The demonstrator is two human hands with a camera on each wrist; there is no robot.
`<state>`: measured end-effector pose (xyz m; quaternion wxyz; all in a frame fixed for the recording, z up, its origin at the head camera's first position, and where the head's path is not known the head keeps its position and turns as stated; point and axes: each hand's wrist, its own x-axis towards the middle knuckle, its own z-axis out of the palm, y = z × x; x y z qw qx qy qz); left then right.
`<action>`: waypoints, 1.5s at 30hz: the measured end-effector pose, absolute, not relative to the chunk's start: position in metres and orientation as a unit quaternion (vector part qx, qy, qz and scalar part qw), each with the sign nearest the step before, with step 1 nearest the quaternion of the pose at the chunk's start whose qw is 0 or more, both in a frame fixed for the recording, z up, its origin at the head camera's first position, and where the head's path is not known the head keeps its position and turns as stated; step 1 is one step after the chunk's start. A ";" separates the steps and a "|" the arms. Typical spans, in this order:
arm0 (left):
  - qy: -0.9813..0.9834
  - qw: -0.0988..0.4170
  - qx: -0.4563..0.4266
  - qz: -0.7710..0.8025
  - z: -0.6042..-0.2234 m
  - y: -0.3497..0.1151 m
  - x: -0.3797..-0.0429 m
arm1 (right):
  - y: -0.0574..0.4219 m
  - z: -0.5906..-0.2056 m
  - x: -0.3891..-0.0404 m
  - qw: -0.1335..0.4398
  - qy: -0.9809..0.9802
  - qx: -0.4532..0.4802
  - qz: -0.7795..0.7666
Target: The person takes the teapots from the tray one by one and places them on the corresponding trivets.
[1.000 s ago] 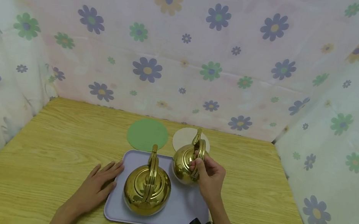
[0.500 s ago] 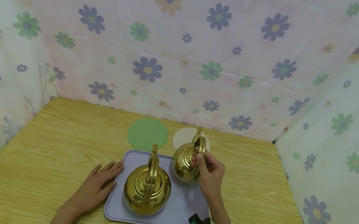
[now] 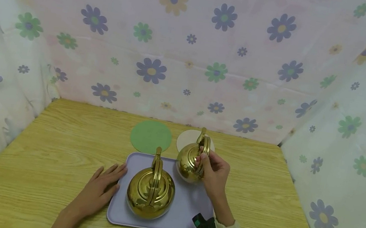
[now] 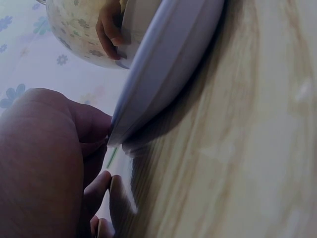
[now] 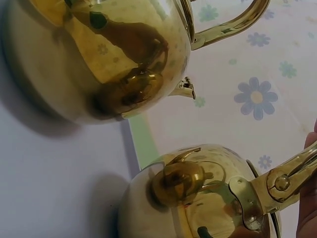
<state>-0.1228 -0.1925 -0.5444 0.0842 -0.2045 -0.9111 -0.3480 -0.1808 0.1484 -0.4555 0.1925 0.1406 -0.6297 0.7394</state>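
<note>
Gold-coloured and mirror-bright, a smaller kettle (image 3: 186, 163) sits just right of centre in the head view, over the upper right of a lilac tray (image 3: 185, 217). Compared with a second ago, it has shifted slightly toward the top of the frame, its spout now further across a pale round mat (image 3: 186, 137); the right hand (image 3: 215, 176) has moved up with it. That hand comes from the lower right, its thumb and fingers curled around the kettle's handle in a firm grip. Whether the kettle's base touches the tray cannot be told. At lower centre, a larger gold kettle (image 3: 149, 199) stands upright on the tray, in the same place as before. The left hand (image 3: 101, 186) has not moved either: reaching in from the lower left, its fingers extended and slightly spread, it grips nothing and touches the tray's left rim. A green round mat (image 3: 150, 136) lies above the tray.
</note>
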 end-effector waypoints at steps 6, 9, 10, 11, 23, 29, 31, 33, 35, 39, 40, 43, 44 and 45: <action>-0.910 0.089 -0.205 -0.349 -0.546 -0.192 -0.123 | 0.149 -0.455 -0.185 0.191 -0.633 0.131 0.739; -0.909 0.090 -0.205 -0.351 -0.547 -0.191 -0.123 | 0.149 -0.453 -0.187 0.189 -0.633 0.129 0.740; -0.909 0.090 -0.206 -0.351 -0.547 -0.191 -0.123 | 0.150 -0.453 -0.188 0.188 -0.632 0.128 0.741; -0.909 0.089 -0.206 -0.352 -0.547 -0.191 -0.123 | 0.150 -0.453 -0.189 0.187 -0.629 0.128 0.743; -0.910 0.085 -0.203 -0.351 -0.548 -0.190 -0.123 | 0.151 -0.450 -0.194 0.186 -0.625 0.125 0.748; -0.908 0.098 -0.211 -0.349 -0.546 -0.189 -0.122 | 0.151 -0.450 -0.199 0.188 -0.630 0.123 0.743; -0.908 0.101 -0.210 -0.348 -0.546 -0.190 -0.121 | 0.151 -0.450 -0.202 0.189 -0.634 0.120 0.740; -0.909 0.100 -0.208 -0.348 -0.547 -0.191 -0.121 | 0.150 -0.451 -0.205 0.189 -0.635 0.118 0.740; -0.909 0.099 -0.208 -0.348 -0.548 -0.192 -0.121 | 0.150 -0.451 -0.207 0.189 -0.635 0.116 0.740; -0.909 0.101 -0.210 -0.347 -0.549 -0.193 -0.122 | 0.149 -0.451 -0.210 0.192 -0.631 0.114 0.743; -0.909 0.102 -0.210 -0.346 -0.549 -0.193 -0.122 | 0.149 -0.451 -0.211 0.191 -0.631 0.113 0.744; -0.909 0.105 -0.210 -0.344 -0.549 -0.192 -0.122 | 0.149 -0.451 -0.212 0.188 -0.628 0.110 0.747; -0.910 0.105 -0.210 -0.343 -0.549 -0.192 -0.123 | 0.150 -0.451 -0.213 0.187 -0.628 0.108 0.747; -0.910 0.105 -0.209 -0.342 -0.549 -0.192 -0.123 | 0.150 -0.451 -0.213 0.187 -0.629 0.107 0.747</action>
